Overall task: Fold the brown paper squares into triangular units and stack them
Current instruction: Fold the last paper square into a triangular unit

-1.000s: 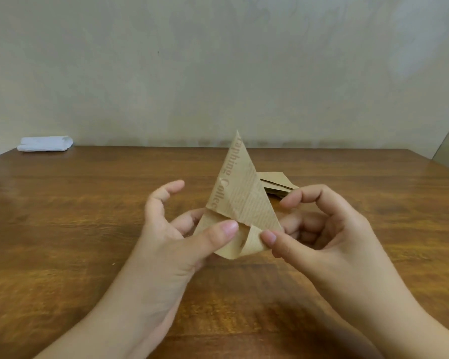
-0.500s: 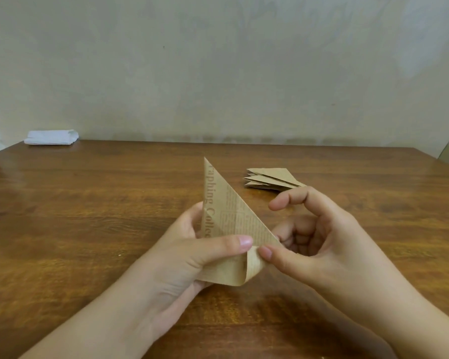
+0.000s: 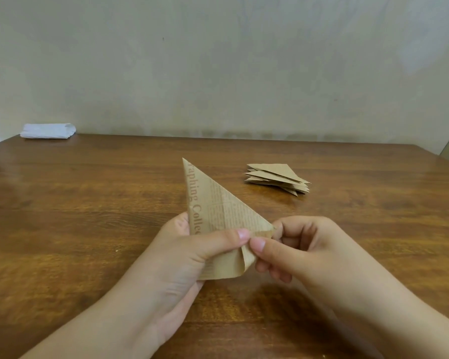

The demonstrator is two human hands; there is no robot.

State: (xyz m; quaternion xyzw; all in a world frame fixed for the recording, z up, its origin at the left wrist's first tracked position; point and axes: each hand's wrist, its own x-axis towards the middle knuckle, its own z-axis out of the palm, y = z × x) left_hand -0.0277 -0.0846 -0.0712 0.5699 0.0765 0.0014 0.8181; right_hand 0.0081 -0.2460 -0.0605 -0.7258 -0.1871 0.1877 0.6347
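A brown paper (image 3: 213,206) printed like a newspaper stands as a tall triangle above the wooden table (image 3: 88,203), its lower part curled over and loose. My left hand (image 3: 187,257) holds it from the left, thumb laid across the front. My right hand (image 3: 296,247) pinches its right corner between thumb and curled fingers. A stack of folded brown triangles (image 3: 278,177) lies flat on the table, behind and to the right of my hands.
A folded white cloth (image 3: 48,130) lies at the far left corner of the table, against the pale wall. The table's right edge runs close to the far right of the view.
The paper has tilted to the left and come lower, which uncovered the stack behind it. My right fingers have curled in and now pinch the paper's right corner.
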